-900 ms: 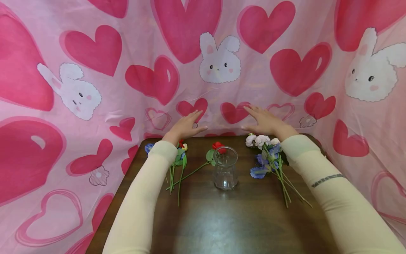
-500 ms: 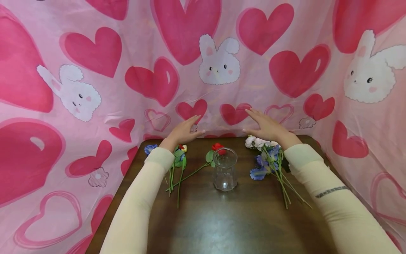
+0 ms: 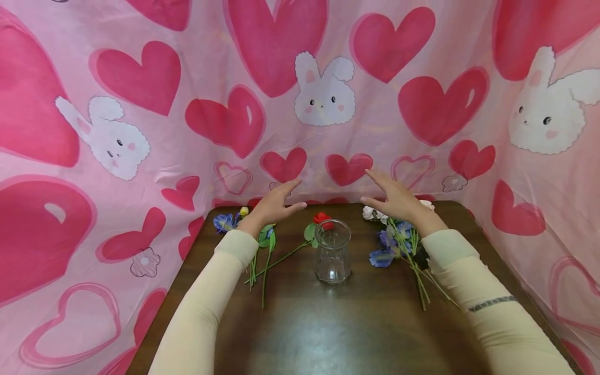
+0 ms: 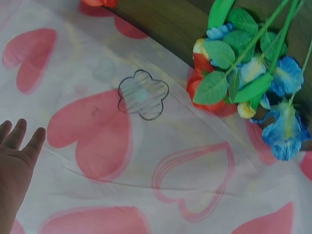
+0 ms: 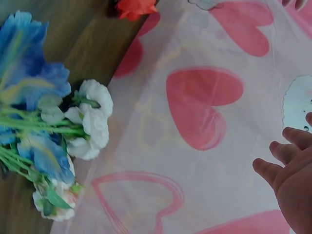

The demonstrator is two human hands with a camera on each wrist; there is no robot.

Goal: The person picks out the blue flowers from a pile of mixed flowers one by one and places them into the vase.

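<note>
My left hand (image 3: pixel 274 207) hovers over the far left of the table, fingers extended and holding nothing. Below it lies a bunch of artificial flowers, with blue blooms (image 4: pixel 285 129), red petals (image 4: pixel 200 80) and green leaves, partly hidden by the wrist in the head view. My right hand (image 3: pixel 398 202) is raised the same way above the far right, palm facing inward, with nothing in it. Beneath it are white flowers (image 5: pixel 92 119) and blue-purple irises (image 3: pixel 386 250) with long green stems. Between the hands stands a clear glass vase (image 3: pixel 333 255), upright, no stems inside.
A single red rose (image 3: pixel 322 220) lies behind the vase, its stem slanting toward the left bunch. The dark wooden table (image 3: pixel 328 333) ends at a pink cloth backdrop (image 3: pixel 323 146) printed with hearts and rabbits, which also hangs along both sides.
Both hands have come down somewhat and drawn slightly back toward the person, still spread. More of the left blue bloom now shows. The vase and flowers have stayed in place.
</note>
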